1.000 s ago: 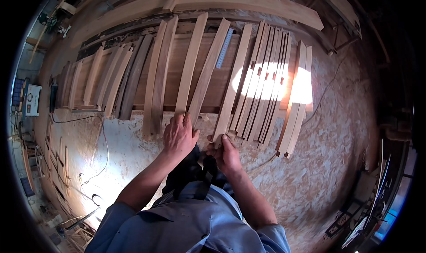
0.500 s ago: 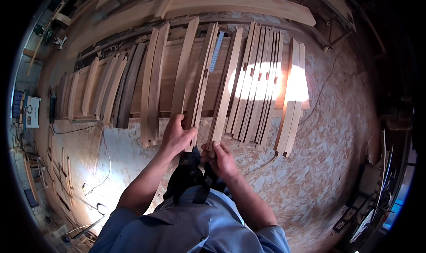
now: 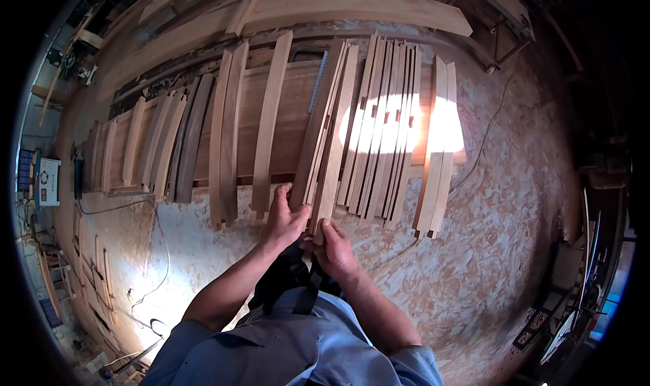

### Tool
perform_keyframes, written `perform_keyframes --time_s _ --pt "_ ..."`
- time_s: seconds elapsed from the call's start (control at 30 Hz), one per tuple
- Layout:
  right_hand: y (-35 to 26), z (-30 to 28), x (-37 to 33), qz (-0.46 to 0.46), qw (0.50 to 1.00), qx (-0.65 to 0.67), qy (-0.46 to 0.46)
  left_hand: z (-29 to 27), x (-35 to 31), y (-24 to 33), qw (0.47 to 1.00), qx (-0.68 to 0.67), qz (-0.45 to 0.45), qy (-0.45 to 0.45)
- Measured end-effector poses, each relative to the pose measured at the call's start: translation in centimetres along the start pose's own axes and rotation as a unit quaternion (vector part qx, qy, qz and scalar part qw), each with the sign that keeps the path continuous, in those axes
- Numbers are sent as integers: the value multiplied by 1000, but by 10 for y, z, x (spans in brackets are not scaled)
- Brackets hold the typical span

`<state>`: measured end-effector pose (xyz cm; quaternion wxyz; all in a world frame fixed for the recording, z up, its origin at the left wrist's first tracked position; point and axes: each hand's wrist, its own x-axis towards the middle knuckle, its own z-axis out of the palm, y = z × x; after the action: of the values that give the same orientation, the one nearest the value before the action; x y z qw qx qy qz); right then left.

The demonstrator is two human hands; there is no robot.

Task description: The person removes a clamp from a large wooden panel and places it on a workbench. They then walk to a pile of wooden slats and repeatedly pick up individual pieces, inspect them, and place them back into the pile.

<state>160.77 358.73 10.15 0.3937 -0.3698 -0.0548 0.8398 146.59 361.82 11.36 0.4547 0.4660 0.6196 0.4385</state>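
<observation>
My left hand (image 3: 288,218) is closed around the near end of a grooved wooden strip (image 3: 313,142), with its thumb across the top edge. My right hand (image 3: 334,246) grips the near end of a second pale wooden strip (image 3: 333,162), thumb on top, its other fingers mostly hidden beneath. The two strips lie side by side, close together or touching, pointing away from me. A light blue ruler (image 3: 318,81) shows just left of them. A tight row of several slotted strips (image 3: 379,149) lies to the right of my right hand's strip.
Two strips (image 3: 437,176) lie side by side farther right. Left of my hands rest a lone strip (image 3: 272,122), a pair (image 3: 227,135) and several shorter pieces (image 3: 162,139). A long board (image 3: 352,10) spans the far side. A cable (image 3: 162,233) runs along the left floor.
My left hand has brought its strip rightward against or close to my right hand's strip, narrowing the gap. The ruler is now partly covered. Both hands keep their grip.
</observation>
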Motion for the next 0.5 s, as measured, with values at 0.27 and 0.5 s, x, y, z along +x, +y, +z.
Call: perform_keyframes --time_s 0.27,0.5 --pt "8 -8 5 -19 999 -29 22 7 -5 -10 992 111 51 -21" --pt "14 -14 7 -22 996 -77 44 8 -6 -29 978 189 81 -18"
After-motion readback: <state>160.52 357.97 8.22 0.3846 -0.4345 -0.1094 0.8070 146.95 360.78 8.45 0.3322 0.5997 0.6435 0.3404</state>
